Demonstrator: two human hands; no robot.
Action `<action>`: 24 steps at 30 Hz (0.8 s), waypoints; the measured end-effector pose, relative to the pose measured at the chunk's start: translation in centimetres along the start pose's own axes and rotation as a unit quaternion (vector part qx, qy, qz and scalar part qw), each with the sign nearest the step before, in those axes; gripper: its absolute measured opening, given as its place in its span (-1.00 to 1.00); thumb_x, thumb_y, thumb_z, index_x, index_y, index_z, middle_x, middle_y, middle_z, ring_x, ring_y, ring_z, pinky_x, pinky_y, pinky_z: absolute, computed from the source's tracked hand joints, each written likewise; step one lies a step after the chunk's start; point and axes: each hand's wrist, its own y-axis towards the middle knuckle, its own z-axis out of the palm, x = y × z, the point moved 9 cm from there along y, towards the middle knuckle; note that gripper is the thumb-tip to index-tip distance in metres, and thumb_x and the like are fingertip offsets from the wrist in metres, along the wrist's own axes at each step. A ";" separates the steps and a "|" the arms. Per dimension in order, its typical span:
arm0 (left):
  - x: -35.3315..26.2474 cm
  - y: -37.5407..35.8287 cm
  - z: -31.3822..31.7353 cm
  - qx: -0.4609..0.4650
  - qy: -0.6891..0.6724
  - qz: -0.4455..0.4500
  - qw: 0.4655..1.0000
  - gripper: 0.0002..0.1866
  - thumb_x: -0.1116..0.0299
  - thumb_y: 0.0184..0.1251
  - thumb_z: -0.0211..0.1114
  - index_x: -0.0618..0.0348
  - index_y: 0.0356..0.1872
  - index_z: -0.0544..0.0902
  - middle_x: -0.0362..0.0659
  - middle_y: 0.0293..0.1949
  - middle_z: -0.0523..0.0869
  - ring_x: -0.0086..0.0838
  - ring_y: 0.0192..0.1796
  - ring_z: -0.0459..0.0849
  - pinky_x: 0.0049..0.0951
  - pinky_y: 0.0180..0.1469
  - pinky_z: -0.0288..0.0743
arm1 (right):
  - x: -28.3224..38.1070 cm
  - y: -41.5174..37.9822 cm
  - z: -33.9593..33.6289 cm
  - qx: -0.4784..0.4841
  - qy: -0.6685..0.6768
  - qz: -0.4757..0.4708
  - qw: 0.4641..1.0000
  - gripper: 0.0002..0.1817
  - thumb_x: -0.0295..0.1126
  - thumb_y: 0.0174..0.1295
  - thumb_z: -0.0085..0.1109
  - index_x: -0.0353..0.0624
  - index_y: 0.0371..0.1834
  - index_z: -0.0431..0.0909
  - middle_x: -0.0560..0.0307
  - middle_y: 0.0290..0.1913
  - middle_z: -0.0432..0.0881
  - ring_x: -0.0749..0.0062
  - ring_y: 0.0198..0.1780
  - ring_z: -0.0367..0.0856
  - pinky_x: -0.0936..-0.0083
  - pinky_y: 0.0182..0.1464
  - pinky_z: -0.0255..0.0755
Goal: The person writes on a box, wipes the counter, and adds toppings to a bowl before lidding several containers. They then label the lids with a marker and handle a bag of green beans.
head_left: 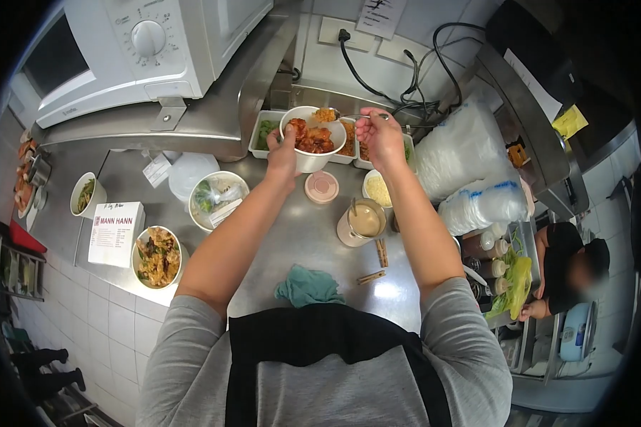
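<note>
room: kitchen station with a steel table [299,235] running under a shelf that is carrying a white microwave [142,50].
left hand: the left hand [283,153] is gripping the side of a white paper bowl [313,139], holding it lifted just above the table.
right hand: the right hand [379,135] is pinching the handle of a spoon [349,115], its loaded tip hovering over the bowl's far rim.
bowl contents: reddish saucy pieces are filling the bowl, with a small heap of orange topping on the spoon.
doing it well: judging by the tilt, keeping the bowl level and the spoon tip inside the rim should be stopping topping from falling onto the table.
beyond the hands: a row of ingredient trays [265,134] is sitting just behind the bowl; their exact number is hidden by the bowl and hands.
left of the hands: three filled bowls are standing there, plus one printed card [114,233].
below the hands: one pink lid [322,186], one cup of tan sauce [363,222], one small tub [377,189] and one teal cloth [308,286].
right of the hands: stacks of clear lids [470,178] are leaning against the wall, and another person [566,270] is handling lettuce.
</note>
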 end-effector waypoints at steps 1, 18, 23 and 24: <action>-0.2 -0.3 0.3 0.009 -0.013 0.003 1.000 -0.29 -0.19 0.35 -0.02 -0.14 0.39 -0.02 -0.11 0.30 0.28 -0.28 0.23 0.42 -0.04 0.07 0.43 | 0.3 -0.2 0.3 0.003 -0.003 -0.004 1.000 -0.78 -0.38 0.39 -0.18 -0.28 -0.11 0.43 0.10 -0.42 0.55 0.47 -0.43 0.50 0.55 -0.35 0.42; 2.8 -3.1 -0.3 0.035 -0.071 -0.029 0.996 -0.37 -0.17 0.41 -0.12 -0.09 0.34 0.03 -0.09 0.25 0.35 -0.26 0.15 0.52 -0.07 0.00 0.52 | -2.3 2.0 -7.6 -0.118 -0.114 -0.001 0.986 -0.82 -0.41 0.32 -0.09 -0.21 -0.16 0.51 0.16 -0.49 0.55 0.42 -0.49 0.49 0.54 -0.39 0.43; 6.2 -10.8 -4.5 0.081 -0.048 -0.054 0.994 -0.36 -0.17 0.40 -0.11 -0.07 0.34 0.05 -0.07 0.24 0.35 -0.29 0.16 0.49 -0.15 -0.09 0.55 | -6.8 2.2 -3.7 0.064 -0.560 -0.216 0.797 -0.81 -0.38 0.26 0.04 -0.22 -0.19 0.58 0.03 -0.44 0.56 0.27 -0.41 0.54 0.44 -0.27 0.45; 6.9 -12.7 -5.7 0.089 -0.058 -0.056 0.993 -0.36 -0.19 0.39 -0.09 -0.06 0.32 0.07 -0.07 0.23 0.36 -0.30 0.17 0.47 -0.16 -0.09 0.54 | -6.9 2.0 -3.3 0.084 -0.596 -0.229 0.765 -0.77 -0.33 0.23 0.09 -0.22 -0.15 0.58 -0.02 -0.37 0.56 0.21 -0.33 0.54 0.42 -0.21 0.44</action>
